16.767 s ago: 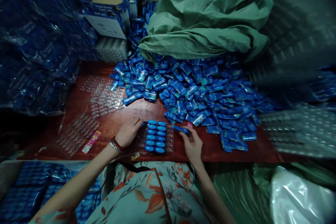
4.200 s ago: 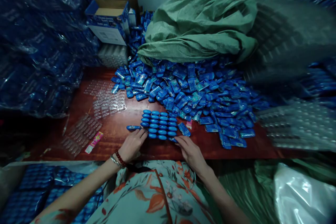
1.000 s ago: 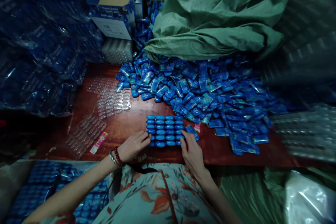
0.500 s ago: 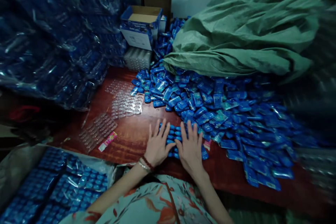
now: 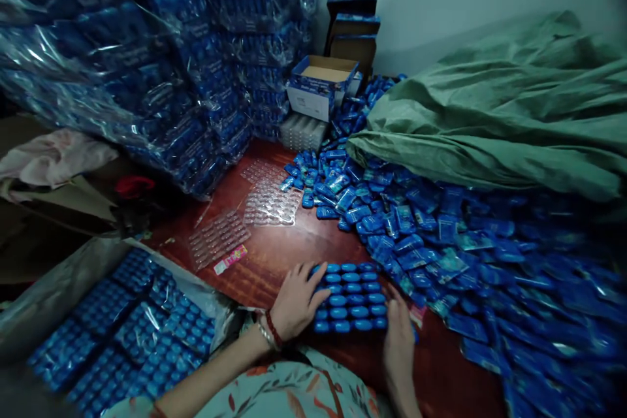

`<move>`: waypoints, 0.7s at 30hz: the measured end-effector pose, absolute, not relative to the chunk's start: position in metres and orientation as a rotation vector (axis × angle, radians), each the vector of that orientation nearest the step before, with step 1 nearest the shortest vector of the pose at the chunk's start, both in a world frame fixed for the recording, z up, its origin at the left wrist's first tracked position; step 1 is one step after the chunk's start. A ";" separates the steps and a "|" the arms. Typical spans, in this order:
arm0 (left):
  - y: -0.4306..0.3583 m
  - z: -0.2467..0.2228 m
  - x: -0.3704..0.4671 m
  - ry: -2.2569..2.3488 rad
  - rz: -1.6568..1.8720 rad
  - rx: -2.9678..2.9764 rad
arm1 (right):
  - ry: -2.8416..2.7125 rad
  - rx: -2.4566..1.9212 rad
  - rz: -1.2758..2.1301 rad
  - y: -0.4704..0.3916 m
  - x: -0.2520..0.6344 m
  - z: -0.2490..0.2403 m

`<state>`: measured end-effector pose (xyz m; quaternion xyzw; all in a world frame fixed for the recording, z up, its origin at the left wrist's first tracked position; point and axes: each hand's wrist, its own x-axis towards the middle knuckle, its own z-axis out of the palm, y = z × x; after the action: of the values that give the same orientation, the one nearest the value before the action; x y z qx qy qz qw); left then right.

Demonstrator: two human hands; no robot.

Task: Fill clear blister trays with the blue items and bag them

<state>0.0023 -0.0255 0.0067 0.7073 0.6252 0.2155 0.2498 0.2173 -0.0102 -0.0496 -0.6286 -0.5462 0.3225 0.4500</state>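
A clear blister tray of shiny blue oval pieces (image 5: 353, 296) lies before me at the table's front edge, its pieces in rows. My left hand (image 5: 297, 304) rests on its left side, thumb and fingers over the end pieces. Along the opposite side stands my right hand (image 5: 399, 333), fingers together and pressed against the tray's edge. Both hands hold the tray between them. Past my right hand spreads a large heap of small blue packets (image 5: 416, 241). What the pieces are I cannot tell.
Empty clear blister trays (image 5: 272, 202) and a pink-yellow slip (image 5: 230, 260) lie on the red-brown table (image 5: 264, 255). Plastic-wrapped blue packs (image 5: 196, 65) tower at left. An open box (image 5: 313, 95) stands behind; green cloth (image 5: 490, 124) covers the heap. Filled trays (image 5: 142, 326) sit lower left.
Both hands lay flat across the tray before; now they have moved apart to its two sides, uncovering the blue pieces. The view has shifted left.
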 end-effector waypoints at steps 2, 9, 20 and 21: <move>-0.046 0.004 -0.003 1.735 0.588 1.869 | -1.262 -1.566 0.921 -0.004 0.205 -0.053; -0.087 -0.010 -0.005 1.638 0.815 1.398 | -1.350 -1.228 1.389 0.058 0.156 -0.035; -0.034 -0.011 -0.035 1.668 1.029 1.271 | -1.344 -1.520 0.444 -0.013 0.245 -0.022; -0.032 -0.011 -0.036 1.663 1.005 1.274 | -1.325 -1.585 0.306 -0.023 0.270 -0.022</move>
<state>-0.0357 -0.0320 -0.0114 0.5031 0.6566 0.3968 0.3978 0.2701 -0.0231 -0.0220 -0.6561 -0.5486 0.1267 0.5026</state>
